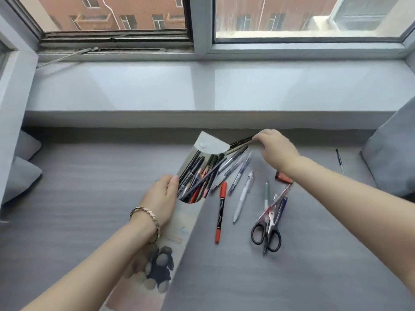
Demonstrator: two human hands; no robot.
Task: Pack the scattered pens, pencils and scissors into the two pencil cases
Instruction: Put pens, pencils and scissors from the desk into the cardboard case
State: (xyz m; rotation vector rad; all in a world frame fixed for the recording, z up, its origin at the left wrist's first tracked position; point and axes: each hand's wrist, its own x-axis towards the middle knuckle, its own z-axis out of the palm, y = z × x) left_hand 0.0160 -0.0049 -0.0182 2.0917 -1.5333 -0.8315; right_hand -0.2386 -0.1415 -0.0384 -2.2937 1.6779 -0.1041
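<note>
Daylit window (292, 16), pale sill (202, 86), grey cushions (390, 153).

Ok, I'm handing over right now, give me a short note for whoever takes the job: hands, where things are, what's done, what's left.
Left hand holds the open pencil case by its mouth; the flap is up.
Right hand pinches the end of a dark pen at the case's far side.
Done: a bundle of pens and pencils is already in that case.
Left: the red marker, white pen, scissors with a few pens lying across them, a small red object, and a black pen far right.
Only one case is clearly in view.
</note>
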